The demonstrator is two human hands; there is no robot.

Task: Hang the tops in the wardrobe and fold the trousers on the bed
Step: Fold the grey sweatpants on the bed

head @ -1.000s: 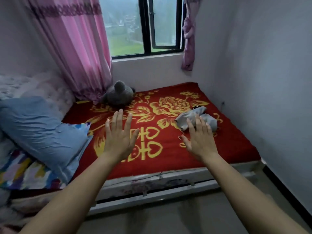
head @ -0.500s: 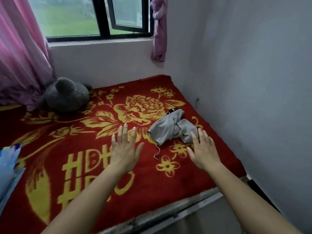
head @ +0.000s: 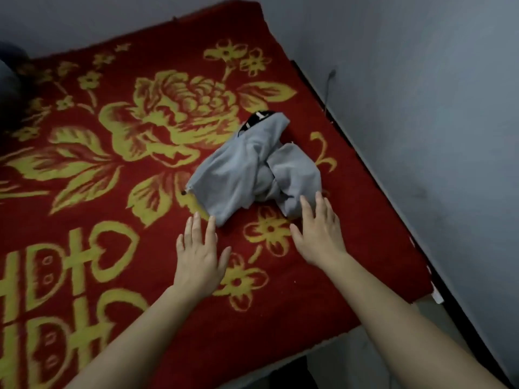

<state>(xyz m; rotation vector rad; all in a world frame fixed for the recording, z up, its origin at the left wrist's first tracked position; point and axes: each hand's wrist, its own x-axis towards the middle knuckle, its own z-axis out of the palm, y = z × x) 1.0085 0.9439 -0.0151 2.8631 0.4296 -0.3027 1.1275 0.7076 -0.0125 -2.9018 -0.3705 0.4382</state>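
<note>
Progress since a moment ago: the left hand point(head: 199, 256) and the right hand point(head: 317, 228) have come forward to the near edge of the crumpled grey garment point(head: 247, 169), which lies right of centre on the red blanket point(head: 92, 242). Both hands are flat with straight fingers and hold nothing. I think picking it up comes next, but I cannot tell yet whether it is a top or trousers.

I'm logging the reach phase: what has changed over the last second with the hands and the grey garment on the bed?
Both have moved forward over the red blanket to the grey garment: the right hand now reaches its near edge, the left hand its near corner. Nothing has been taken hold of. Both stay open, and the garment lies crumpled where it was.
</note>
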